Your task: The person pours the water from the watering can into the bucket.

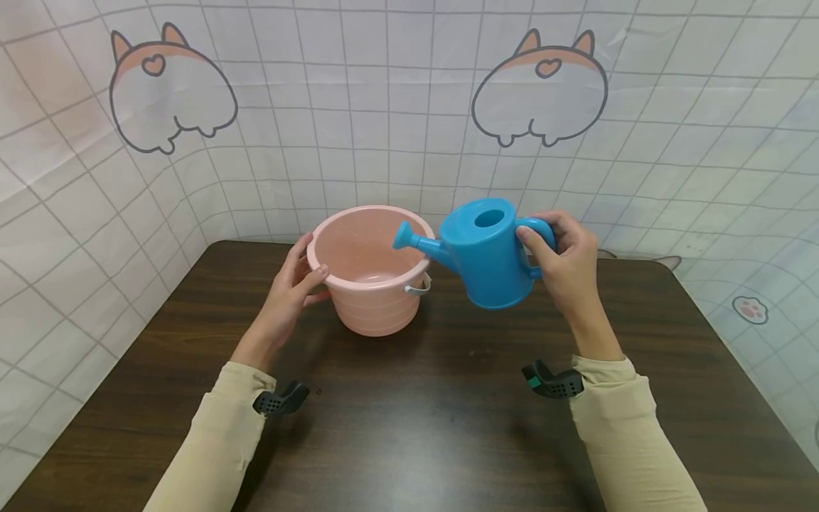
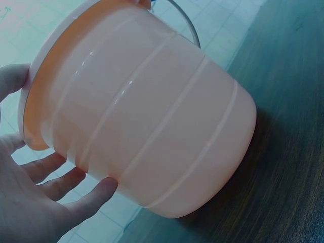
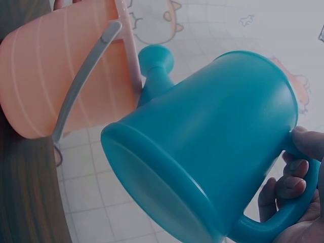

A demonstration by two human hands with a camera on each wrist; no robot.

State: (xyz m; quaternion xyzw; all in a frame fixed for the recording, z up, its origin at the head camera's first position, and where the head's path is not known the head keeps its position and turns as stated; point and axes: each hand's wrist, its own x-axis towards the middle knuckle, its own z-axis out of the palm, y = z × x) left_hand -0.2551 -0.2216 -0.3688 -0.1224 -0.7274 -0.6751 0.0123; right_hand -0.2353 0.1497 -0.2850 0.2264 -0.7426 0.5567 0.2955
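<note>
A pink bucket stands on the dark wooden table, its inside visible from above. My left hand holds it at the left, thumb on the rim and the other fingers spread against the ribbed wall. The right hand grips the loop handle of a blue watering can, with fingers curled through the loop and thumb on top. Raised above the tabletop, the can leans left. Its spout reaches past the bucket's right rim and overlaps the opening in the head view.
The bucket's pale grey carrying handle hangs down on the side near the can. Behind the table rises a white grid-patterned sheet with cartoon animal prints. Dark straps with small devices sit at both wrists.
</note>
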